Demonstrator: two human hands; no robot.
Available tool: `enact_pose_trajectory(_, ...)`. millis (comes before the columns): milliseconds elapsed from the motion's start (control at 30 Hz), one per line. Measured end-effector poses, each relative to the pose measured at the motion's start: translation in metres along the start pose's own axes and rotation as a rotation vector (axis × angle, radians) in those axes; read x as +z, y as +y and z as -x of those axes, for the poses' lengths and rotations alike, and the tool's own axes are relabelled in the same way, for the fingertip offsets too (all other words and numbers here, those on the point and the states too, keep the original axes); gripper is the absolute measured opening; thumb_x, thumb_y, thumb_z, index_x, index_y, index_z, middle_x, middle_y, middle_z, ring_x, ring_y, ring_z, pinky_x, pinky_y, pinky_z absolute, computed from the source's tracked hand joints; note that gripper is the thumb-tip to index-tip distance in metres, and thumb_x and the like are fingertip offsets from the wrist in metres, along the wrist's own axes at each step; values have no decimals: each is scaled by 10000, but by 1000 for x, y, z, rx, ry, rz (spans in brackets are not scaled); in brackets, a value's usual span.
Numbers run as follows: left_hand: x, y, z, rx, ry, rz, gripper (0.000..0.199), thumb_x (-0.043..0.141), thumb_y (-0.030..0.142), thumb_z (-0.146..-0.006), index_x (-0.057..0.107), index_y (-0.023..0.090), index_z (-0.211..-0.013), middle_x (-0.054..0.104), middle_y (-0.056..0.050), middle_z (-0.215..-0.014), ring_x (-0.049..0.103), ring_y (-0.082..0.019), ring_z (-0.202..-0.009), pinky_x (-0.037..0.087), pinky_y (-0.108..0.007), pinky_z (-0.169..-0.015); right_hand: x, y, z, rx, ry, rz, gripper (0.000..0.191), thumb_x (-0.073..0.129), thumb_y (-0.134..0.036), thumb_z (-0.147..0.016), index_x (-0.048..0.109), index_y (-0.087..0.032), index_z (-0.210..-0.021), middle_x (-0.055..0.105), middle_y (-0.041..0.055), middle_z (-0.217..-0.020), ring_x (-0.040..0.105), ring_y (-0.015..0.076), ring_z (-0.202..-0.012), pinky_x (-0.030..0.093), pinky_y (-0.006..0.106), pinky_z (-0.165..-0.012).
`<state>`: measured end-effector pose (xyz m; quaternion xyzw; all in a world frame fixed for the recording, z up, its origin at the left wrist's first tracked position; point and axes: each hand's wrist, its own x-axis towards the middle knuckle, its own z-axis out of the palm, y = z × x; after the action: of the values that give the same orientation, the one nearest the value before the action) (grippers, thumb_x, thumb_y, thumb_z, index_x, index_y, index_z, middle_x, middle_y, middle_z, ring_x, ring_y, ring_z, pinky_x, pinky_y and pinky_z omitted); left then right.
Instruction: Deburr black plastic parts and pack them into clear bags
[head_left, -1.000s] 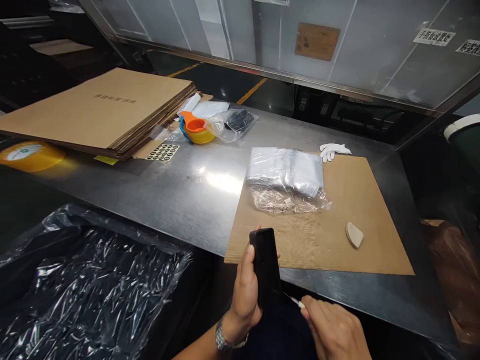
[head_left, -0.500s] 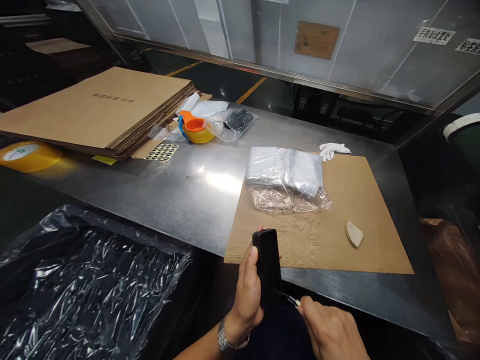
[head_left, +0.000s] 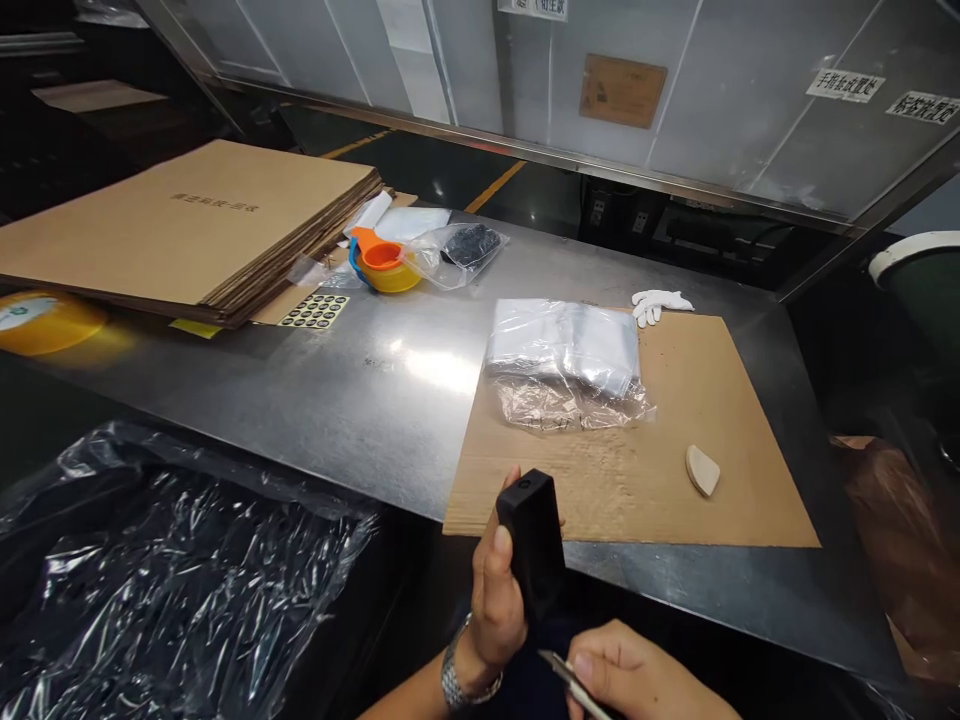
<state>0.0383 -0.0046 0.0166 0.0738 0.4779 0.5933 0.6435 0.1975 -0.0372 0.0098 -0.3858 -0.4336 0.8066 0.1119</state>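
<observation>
My left hand (head_left: 496,590), with a metal-band watch at its wrist, grips a black box-shaped part (head_left: 536,540) and holds it upright off the table's front edge. The thumb lies along its left side and the other fingers go behind it. Low in the view, my right hand (head_left: 630,670) is closed around a slim craft knife (head_left: 574,684). Its pointed metal tip is just below the black part and apart from it. Behind both hands lies a cardboard sheet (head_left: 742,420) bearing a stack of clear plastic bags (head_left: 562,345) and a small beige wedge-shaped piece (head_left: 703,470).
On the metal table (head_left: 360,400) are flattened cartons (head_left: 225,220), an orange-and-yellow tape dispenser (head_left: 386,265), a bagged black item (head_left: 470,245), a round-sticker sheet (head_left: 315,312), a yellow tape roll (head_left: 52,325) and a white glove (head_left: 660,303). A black-plastic-lined bin (head_left: 187,580) stands front left.
The knife has drawn away from the black part, down and toward me. The black part has tilted so its top end shows more. The camera view has shifted slightly.
</observation>
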Motion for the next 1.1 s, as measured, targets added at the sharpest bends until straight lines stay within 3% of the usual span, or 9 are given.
enact_pose_trajectory(100,9,5,-7,-80,-14,99,474,480,482,-823,555,181,-1182,665,-51,-789,595,-155,-625,489,-259,-576,-1,2,0,-40,22,-200,462,419,-564,-868,551,-145,-725,397,-80,-409,293,27,-329,217,139,-358)
enact_pose_trajectory(200,12,9,-16,-280,4,160,423,432,448,-857,650,88,-901,637,-65,-689,557,-119,-524,468,-220,-492,-10,-2,0,-64,235,-156,475,302,-574,-900,524,-159,-838,454,-73,-422,302,37,-292,217,146,-336)
enact_pose_trajectory(267,11,10,-20,-359,9,182,436,410,425,-872,648,70,-787,632,-77,-675,570,-124,-531,483,-223,-498,-22,-3,-3,-123,475,136,443,256,-524,-931,515,-166,-899,501,-61,-487,379,48,-330,288,154,-373)
enact_pose_trajectory(400,9,8,-23,-458,-15,213,420,392,407,-885,635,79,-781,647,-84,-693,600,-141,-555,515,-250,-523,-57,2,-18,-222,959,973,344,279,-373,-956,559,-177,-920,581,5,-642,544,120,-523,381,205,-479)
enact_pose_trajectory(533,8,8,-20,-575,-65,199,450,376,420,-889,630,68,-772,648,-90,-670,602,-145,-532,513,-252,-505,-81,8,-34,-258,1157,1187,308,358,-315,-922,614,-145,-939,564,95,-769,526,214,-726,388,283,-568)
enact_pose_trajectory(667,8,5,-16,-668,-80,164,464,390,435,-880,636,56,-777,659,-98,-674,605,-150,-516,481,-242,-470,-67,-4,-29,-391,1116,1258,252,443,-273,-894,610,-150,-1038,558,103,-866,502,220,-816,422,343,-688)
enact_pose_trajectory(833,13,-1,-7,-775,-118,216,423,450,412,-857,611,95,-629,620,-51,-545,561,-116,-450,435,-202,-461,-10,-35,-7,-766,617,1067,195,496,-267,-895,619,-201,-1031,559,48,-818,518,167,-777,437,296,-665)
enact_pose_trajectory(967,16,-5,0,-766,-153,217,358,482,368,-845,590,128,-602,613,-29,-562,571,-116,-518,450,-199,-552,12,-47,-6,-768,524,1099,325,470,-460,-883,631,-189,-964,579,38,-771,508,168,-740,402,306,-655)
enact_pose_trajectory(1100,15,-7,4,-777,-152,128,333,500,396,-829,604,137,-647,622,-27,-598,576,-130,-552,450,-214,-566,12,-46,-8,-720,519,1104,320,465,-468,-883,611,-186,-920,598,32,-783,504,174,-778,373,311,-685)
